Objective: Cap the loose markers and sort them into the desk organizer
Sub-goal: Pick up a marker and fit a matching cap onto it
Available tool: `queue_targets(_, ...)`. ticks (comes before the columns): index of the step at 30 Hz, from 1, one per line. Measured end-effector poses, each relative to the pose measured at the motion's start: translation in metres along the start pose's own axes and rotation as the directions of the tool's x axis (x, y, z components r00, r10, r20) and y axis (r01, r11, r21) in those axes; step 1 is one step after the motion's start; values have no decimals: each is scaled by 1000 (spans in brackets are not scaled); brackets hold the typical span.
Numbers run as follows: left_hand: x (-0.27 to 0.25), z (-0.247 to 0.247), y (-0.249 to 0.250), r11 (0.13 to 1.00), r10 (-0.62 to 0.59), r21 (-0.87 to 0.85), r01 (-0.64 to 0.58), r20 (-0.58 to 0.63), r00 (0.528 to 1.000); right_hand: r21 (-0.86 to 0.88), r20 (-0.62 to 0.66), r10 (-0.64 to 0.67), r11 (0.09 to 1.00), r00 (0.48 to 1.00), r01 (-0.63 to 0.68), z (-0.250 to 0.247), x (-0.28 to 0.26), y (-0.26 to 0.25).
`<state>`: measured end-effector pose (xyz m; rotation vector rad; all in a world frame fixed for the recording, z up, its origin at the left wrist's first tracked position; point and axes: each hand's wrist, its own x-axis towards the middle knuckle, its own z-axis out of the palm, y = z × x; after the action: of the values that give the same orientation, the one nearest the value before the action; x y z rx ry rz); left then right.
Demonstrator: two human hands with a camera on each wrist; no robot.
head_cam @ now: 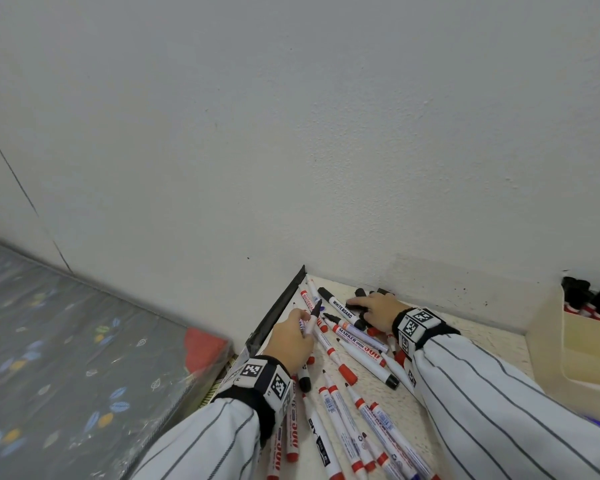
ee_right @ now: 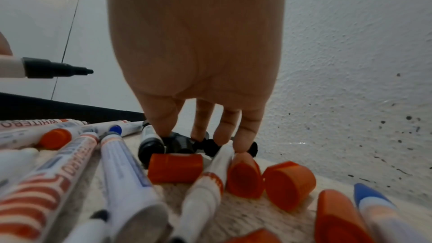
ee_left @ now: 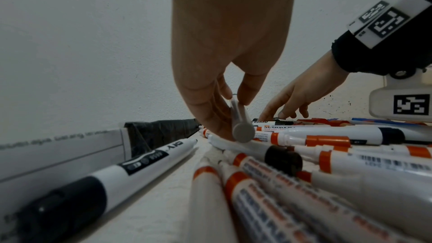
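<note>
Markers (head_cam: pixel 340 407) crowd the desk; left fingers (ee_left: pixel 247 90) pinch one, right fingers (ee_right: pixel 201 128) touch black caps (ee_right: pixel 184 143).

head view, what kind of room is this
Probably a bedroom or home corner, not an office: a leaf-print mattress lies beside a small speckled desk set against a bare white wall.

This looks like a bedroom in a home. At the lower left of the head view lies a mattress (head_cam: pixel 66 341) with a grey leaf-pattern cover, close to a plain white wall (head_cam: pixel 291 133). The small counter (head_cam: pixel 482 334) stands in the corner, beside it.
</note>
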<state>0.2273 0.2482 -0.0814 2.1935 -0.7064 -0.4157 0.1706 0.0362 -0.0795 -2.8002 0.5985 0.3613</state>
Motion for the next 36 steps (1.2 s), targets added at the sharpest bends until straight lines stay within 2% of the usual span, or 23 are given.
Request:
queue_targets(5, 1, 0, -3, 1000, -9, -10, 9, 2, 1000, -153, 81, 49, 988, 995, -36, -1, 3, -8)
queue_targets(8, 0, 0, -3, 1000, -11, -24, 11, 5, 1000, -202, 74, 50, 979, 996, -34, -3, 0, -12)
queue_targets(9, 0, 0, -3, 1000, -7, -26, 7, 3, 1000, -172, 48, 45, 984, 998, -36, -5, -1, -12)
queue_targets(11, 0, -1, -3, 999, 0, -35, 0, -4, 1000, -27, -88, 56, 998, 995, -59, -8, -2, -9)
queue_targets(13, 1, -1, -2, 999, 0, -42, 0, -17, 1000, 152, -278, 76, 988, 958, -34, -13, -5, -7)
queue_targets(15, 1, -1, -2, 999, 5, -32, -6, -29, 1000, 298, -381, 75, 953, 922, 46, -21, -12, -8)
queue_targets(18, -3, -1, 1, 999, 29, -24, -30, -30, 999, 409, -334, -8, 900, 942, 153, -32, -25, -11)
queue_targets(21, -8, 0, 7, 996, 81, -29, -81, -8, 997, 371, -313, -107, 901, 944, 225, -35, -38, -11)
queue_targets(24, -11, 2, 9, 990, 137, -30, -137, 6, 991, 355, -316, -154, 896, 936, 267, -37, -55, -8)
queue_targets(30, -21, 7, 16, 977, 214, -11, -214, 71, 974, 370, -312, -155, 889, 937, 270, -39, -90, 2)
queue_targets(33, -30, 11, 28, 967, 254, -45, -250, 135, 958, 362, -287, -174, 891, 942, 275, -35, -106, 1)
queue_targets(36, -38, 18, 40, 961, 267, -115, -250, 172, 948, 346, -271, -125, 913, 955, 218, -28, -118, 3)
